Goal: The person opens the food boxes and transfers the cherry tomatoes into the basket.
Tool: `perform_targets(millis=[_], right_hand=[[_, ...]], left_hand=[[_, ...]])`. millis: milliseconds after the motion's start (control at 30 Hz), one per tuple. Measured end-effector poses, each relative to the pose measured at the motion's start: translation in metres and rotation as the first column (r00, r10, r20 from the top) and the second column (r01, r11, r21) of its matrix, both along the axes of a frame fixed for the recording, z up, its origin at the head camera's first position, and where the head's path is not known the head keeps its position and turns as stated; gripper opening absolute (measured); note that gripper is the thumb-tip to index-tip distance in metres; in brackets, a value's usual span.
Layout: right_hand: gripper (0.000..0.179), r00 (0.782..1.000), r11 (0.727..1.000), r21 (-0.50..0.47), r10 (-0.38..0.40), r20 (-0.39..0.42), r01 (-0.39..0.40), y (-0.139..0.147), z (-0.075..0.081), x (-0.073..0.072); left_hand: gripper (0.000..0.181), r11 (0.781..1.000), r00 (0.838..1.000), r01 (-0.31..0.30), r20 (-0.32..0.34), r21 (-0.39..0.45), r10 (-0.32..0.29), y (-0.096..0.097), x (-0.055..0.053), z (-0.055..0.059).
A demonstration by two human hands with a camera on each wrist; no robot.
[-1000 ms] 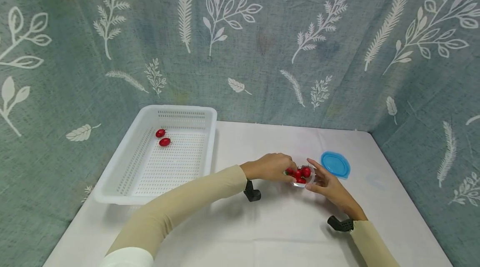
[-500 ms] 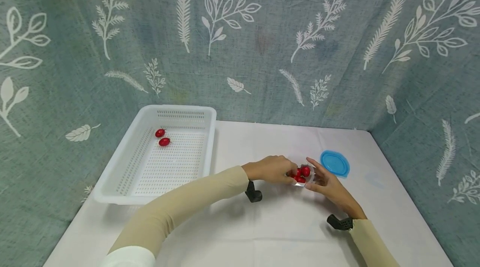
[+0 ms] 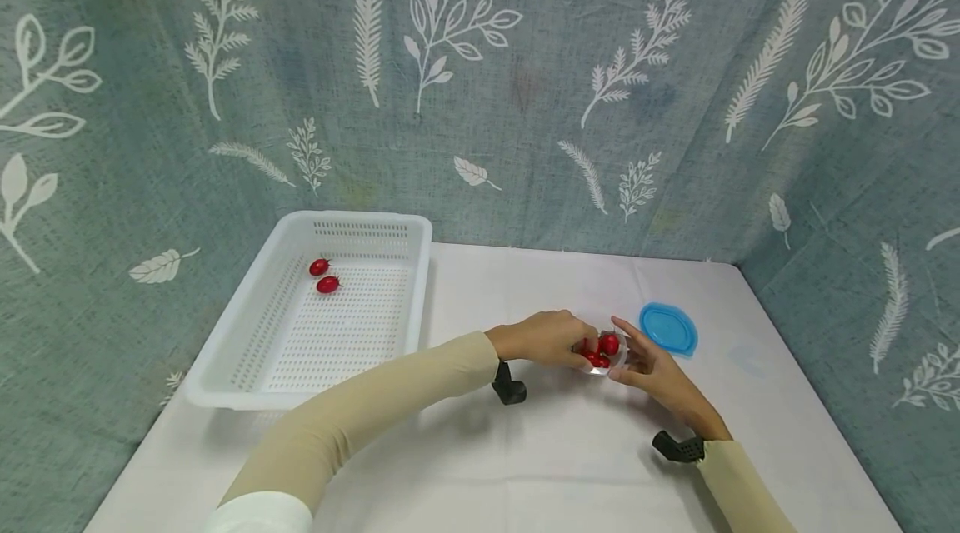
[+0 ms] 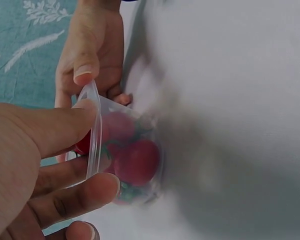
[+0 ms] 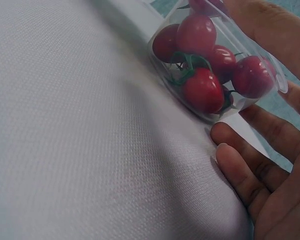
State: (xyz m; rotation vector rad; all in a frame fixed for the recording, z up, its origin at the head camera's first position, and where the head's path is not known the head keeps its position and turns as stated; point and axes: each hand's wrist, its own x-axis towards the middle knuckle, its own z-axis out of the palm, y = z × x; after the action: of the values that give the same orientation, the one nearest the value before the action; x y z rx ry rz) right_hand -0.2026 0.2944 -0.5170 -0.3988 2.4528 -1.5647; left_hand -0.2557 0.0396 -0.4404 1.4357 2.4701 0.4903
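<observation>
A small clear plastic container (image 5: 281, 85) full of cherry tomatoes (image 5: 202, 91) with green stems sits tilted low over the white cloth. My right hand (image 3: 654, 368) holds it by the rim, thumb on one side and fingers on the other. From the left, my left hand (image 3: 551, 339) reaches into its mouth. In the left wrist view, that hand's thumb and index finger pass the container's rim and close about a red cherry tomato (image 4: 83, 145), which they partly hide. Further tomatoes (image 4: 137, 162) show through the cloudy wall.
On the left of the table stands a white perforated basket (image 3: 426, 283) with two cherry tomatoes (image 3: 327, 285) in it. A blue lid (image 3: 668, 329) lies just behind my right hand. A patterned green curtain (image 3: 480, 183) encloses the table's back and sides.
My left hand has moved slightly to the right and deeper into the container, covering tomatoes at its left side. My right hand, the container and the basket stay almost where they were.
</observation>
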Motion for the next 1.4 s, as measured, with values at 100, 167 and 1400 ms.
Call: perform_targets(millis=[100, 167, 1400], right_hand=[[0.087, 1.0, 1.0, -0.003, 0.0, 0.006, 0.0, 0.0, 0.0, 0.0], [0.087, 1.0, 1.0, -0.005, -0.001, 0.01, 0.001, 0.0, 0.0, 0.0], [0.087, 0.998, 0.999, 0.008, -0.037, 0.044, 0.036, -0.003, 0.002, 0.002]], left_hand=[[0.021, 1.0, 1.0, -0.01, 0.001, 0.006, 0.01, 0.0, -0.001, 0.001], [0.021, 1.0, 1.0, -0.018, 0.0, 0.016, 0.018, 0.0, -0.001, 0.001], [0.015, 0.99, 0.995, -0.067, -0.067, 0.126, 0.076, -0.008, -0.011, 0.012]])
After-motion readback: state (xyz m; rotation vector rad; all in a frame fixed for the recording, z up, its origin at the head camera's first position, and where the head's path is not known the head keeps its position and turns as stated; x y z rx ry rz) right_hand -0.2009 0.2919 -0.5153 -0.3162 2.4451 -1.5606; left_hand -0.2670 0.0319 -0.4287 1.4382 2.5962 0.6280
